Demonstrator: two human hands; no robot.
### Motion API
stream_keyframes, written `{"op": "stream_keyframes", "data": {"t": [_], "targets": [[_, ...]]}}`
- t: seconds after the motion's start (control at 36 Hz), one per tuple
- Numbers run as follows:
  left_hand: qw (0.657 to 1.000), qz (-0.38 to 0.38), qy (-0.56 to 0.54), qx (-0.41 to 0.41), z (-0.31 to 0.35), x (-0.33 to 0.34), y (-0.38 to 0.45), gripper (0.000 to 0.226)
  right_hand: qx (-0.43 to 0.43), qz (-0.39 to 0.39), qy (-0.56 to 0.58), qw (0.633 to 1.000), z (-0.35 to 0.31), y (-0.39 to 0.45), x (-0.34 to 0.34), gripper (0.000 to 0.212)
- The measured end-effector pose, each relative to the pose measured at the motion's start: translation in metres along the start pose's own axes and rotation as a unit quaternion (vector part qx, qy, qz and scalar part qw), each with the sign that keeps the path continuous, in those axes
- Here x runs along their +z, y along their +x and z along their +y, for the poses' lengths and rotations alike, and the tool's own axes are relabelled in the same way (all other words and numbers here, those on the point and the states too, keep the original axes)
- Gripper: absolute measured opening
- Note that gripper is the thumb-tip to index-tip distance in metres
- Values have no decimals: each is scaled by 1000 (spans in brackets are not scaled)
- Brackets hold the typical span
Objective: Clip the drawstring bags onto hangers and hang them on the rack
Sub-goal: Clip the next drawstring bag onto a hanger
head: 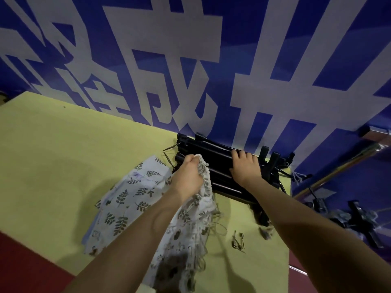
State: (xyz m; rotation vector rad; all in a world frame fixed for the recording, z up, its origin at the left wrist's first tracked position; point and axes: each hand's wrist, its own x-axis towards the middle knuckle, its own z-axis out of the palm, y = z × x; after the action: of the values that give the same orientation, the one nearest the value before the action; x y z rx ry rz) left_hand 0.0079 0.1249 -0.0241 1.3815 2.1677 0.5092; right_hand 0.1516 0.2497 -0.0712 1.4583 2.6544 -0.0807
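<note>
Drawstring bag (198, 208), white with a leaf print, is bunched at its top in my left hand (189, 176), fingers curled round the gathered mouth; the rest hangs down over the yellow table (63, 155). More leaf-print bags (127, 199) lie in a loose pile on the table just left of it. Right hand (245, 166) rests flat on the stack of black hangers (211, 153), fingers straight and spread, gripping nothing. Stack sits at the table's far edge against the blue wall banner (190, 60) with its large white characters. A few small metal pieces (238, 240) lie near the front edge. More black hangers (359, 220) lie off the table to the right; I can't tell on what.
</note>
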Motion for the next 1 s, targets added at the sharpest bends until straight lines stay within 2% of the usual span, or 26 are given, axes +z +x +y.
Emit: {"op": "stream_keyframes", "data": {"t": [0.08,0.19,0.36,0.53,0.69,0.86,1.0], "targets": [[1000,4,8,-15,0,2,0,59,-35,14,-65,997,1,7,4,52],[999,33,7,-30,-3,-1,-1,56,-37,4,-75,996,-4,12,1,41],[999,40,18,-13,-10,-11,-7,57,-22,9,-16,1000,-12,1,-10,43],[997,69,10,12,-9,-14,-20,54,-16,53,7,998,-17,-17,-36,38],[995,91,10,36,-13,-25,-36,56,3,106,32,994,-20,-37,-63,50],[994,96,17,43,-12,-37,-48,54,46,157,58,985,-21,-54,-85,40],[992,118,-3,50,-9,-46,-54,55,61,198,74,976,-16,-67,-103,41]]}}
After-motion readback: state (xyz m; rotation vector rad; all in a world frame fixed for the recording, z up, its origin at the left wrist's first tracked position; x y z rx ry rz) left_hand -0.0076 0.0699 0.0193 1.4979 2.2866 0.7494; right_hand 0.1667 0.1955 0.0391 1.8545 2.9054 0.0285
